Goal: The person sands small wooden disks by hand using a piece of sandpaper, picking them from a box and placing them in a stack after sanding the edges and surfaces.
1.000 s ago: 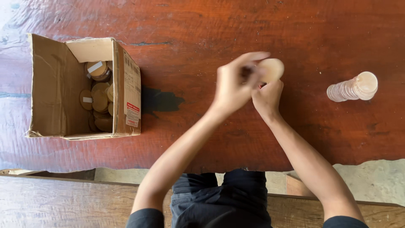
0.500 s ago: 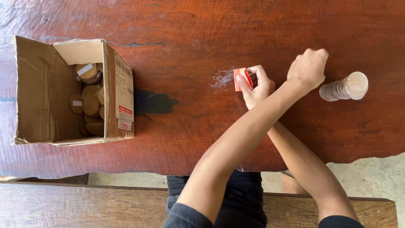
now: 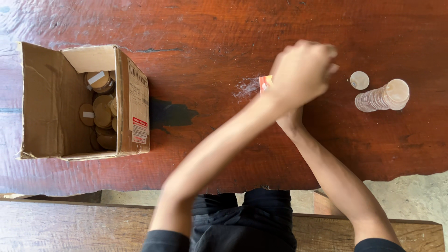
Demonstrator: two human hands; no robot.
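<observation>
The left hand (image 3: 302, 70) is swinging back from the lid stack (image 3: 382, 95), fingers curled empty; a single lid (image 3: 359, 80) is now lying beside it; the right hand (image 3: 290, 119) is hidden, grip untellable.

Wood table (image 3: 210, 42) w/ cardboard box (image 3: 46, 107), disc stack (image 3: 382, 95), loose disc (image 3: 359, 80).

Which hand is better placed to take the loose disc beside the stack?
Left, probably. The left hand reaches across and sits nearest the loose disc, with bare table between them. The right hand is mostly hidden beneath it, by the orange piece, farther from the stack.
</observation>
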